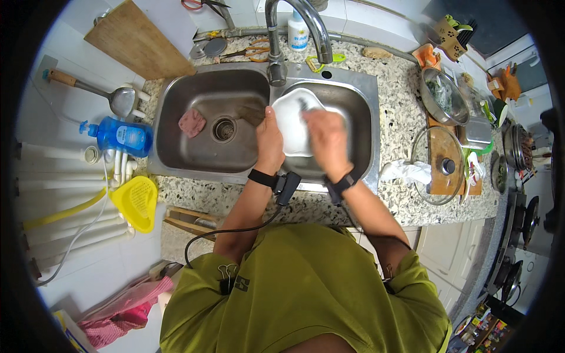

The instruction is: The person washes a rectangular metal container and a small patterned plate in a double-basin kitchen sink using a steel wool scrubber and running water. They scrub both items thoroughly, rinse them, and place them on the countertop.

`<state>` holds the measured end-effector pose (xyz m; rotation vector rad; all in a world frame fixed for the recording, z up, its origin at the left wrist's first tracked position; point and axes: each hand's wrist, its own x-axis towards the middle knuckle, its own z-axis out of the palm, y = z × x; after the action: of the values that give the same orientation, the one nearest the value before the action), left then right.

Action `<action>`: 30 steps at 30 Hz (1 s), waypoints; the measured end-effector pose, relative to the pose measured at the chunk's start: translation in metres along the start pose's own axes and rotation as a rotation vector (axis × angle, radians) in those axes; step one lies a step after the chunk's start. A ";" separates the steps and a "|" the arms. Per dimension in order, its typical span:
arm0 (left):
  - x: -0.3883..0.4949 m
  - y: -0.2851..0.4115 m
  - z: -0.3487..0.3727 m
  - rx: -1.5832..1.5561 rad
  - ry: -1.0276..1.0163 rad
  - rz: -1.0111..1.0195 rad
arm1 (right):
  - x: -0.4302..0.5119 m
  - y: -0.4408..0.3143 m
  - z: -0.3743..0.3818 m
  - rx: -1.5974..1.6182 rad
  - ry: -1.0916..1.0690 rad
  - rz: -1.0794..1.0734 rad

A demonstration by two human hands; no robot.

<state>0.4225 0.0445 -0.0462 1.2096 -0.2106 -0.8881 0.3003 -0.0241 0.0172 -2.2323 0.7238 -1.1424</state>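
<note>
A white dish [293,125] is over the right basin of a steel double sink [212,159]. My left hand [270,139] grips the dish by its left edge, thumb up. Over the dish's right part is my right hand [326,137], blurred, with its fingers curled by a small dark thing [303,104] too blurred to name; whether the fingers hold it I cannot tell. Above the sink rises a chrome faucet [277,66]. In the left basin a pink sponge [192,123] lies left of the drain [224,129], and a brownish flat thing [250,114] lies right of it, partly behind my left hand.
A blue soap bottle [128,137] and a yellow strainer basket [137,203] are at the left. A wooden board [139,39] leans on the wall. Scissors [247,54] lie behind the sink. On the right counter are a glass lid [437,165], a white cloth [406,171] and a steel bowl [443,99].
</note>
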 end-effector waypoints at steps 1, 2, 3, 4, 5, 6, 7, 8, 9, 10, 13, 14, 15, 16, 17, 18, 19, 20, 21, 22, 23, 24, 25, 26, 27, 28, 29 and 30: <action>0.001 0.000 0.000 0.058 0.044 -0.032 | 0.004 0.001 0.000 -0.031 0.065 0.172; -0.001 -0.001 0.001 0.082 0.014 0.044 | 0.006 0.001 0.001 -0.007 0.179 0.167; -0.001 -0.001 0.001 0.208 -0.010 0.084 | 0.009 0.003 0.003 -0.029 0.150 0.112; -0.003 -0.002 0.003 0.337 -0.035 0.119 | 0.010 0.004 0.004 -0.026 0.002 -0.033; -0.004 -0.002 0.002 0.464 -0.061 0.157 | 0.013 0.006 0.007 -0.029 -0.141 -0.176; -0.007 -0.003 0.004 0.357 -0.068 0.228 | 0.014 0.008 0.008 0.044 -0.251 -0.217; -0.008 -0.002 0.002 0.439 -0.017 0.149 | 0.015 0.011 0.009 0.029 -0.193 -0.083; -0.009 -0.002 0.002 0.505 -0.032 0.122 | 0.015 0.013 0.009 0.011 -0.178 0.009; -0.010 -0.001 -0.001 0.592 0.001 0.044 | 0.016 0.016 0.008 -0.025 -0.126 0.136; -0.010 0.000 -0.002 0.605 -0.002 0.126 | 0.016 0.019 0.007 0.011 -0.096 0.197; -0.007 0.003 -0.008 0.626 -0.039 0.438 | 0.014 0.026 0.003 0.057 -0.250 -0.172; -0.006 0.005 -0.010 0.613 -0.034 0.392 | 0.017 0.030 0.000 0.075 -0.271 -0.190; -0.006 0.006 -0.011 0.587 -0.048 0.380 | 0.018 0.032 0.000 0.065 -0.228 -0.082; -0.006 0.007 -0.011 0.555 -0.058 0.367 | 0.020 0.033 0.000 0.058 -0.194 0.081; -0.007 0.007 -0.011 0.548 -0.066 0.355 | 0.021 0.033 0.000 0.041 -0.115 0.241; -0.007 0.007 -0.009 0.539 -0.070 0.344 | 0.018 0.031 0.004 -0.006 -0.070 0.135; -0.008 0.007 -0.008 0.528 -0.060 0.339 | 0.015 0.029 0.005 0.014 -0.140 0.024; -0.009 0.006 -0.005 0.503 -0.036 0.274 | 0.008 0.023 0.012 0.031 -0.146 -0.043; -0.009 0.005 -0.002 0.469 -0.005 0.236 | 0.003 0.016 0.019 0.046 -0.132 -0.142; -0.008 0.004 0.001 0.435 0.024 0.197 | -0.008 0.009 0.023 0.061 -0.169 -0.127; -0.008 0.003 0.004 0.259 0.033 0.131 | -0.018 0.003 0.027 0.050 -0.173 -0.125; -0.006 0.004 0.005 0.079 0.041 0.069 | -0.031 -0.003 0.028 0.040 -0.109 -0.126; -0.004 0.003 0.008 -0.102 0.020 -0.002 | -0.041 -0.006 0.029 -0.007 -0.140 -0.115; -0.003 0.004 0.007 -0.125 0.009 -0.002 | -0.046 -0.008 0.027 0.000 -0.089 -0.177; -0.002 0.004 0.006 -0.138 0.020 0.001 | -0.050 -0.010 0.027 -0.008 -0.094 -0.159; 0.000 0.004 0.006 -0.150 0.030 -0.006 | -0.050 -0.011 0.027 -0.002 -0.076 -0.191; 0.001 0.004 0.005 -0.160 0.051 -0.007 | -0.050 -0.011 0.025 0.016 -0.027 -0.246; 0.003 0.003 0.005 -0.167 0.029 0.025 | -0.044 -0.010 0.025 0.034 -0.045 -0.230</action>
<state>0.4228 0.0391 -0.0422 1.0621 -0.1248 -0.8489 0.3012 0.0179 -0.0130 -2.3501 0.4345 -1.1960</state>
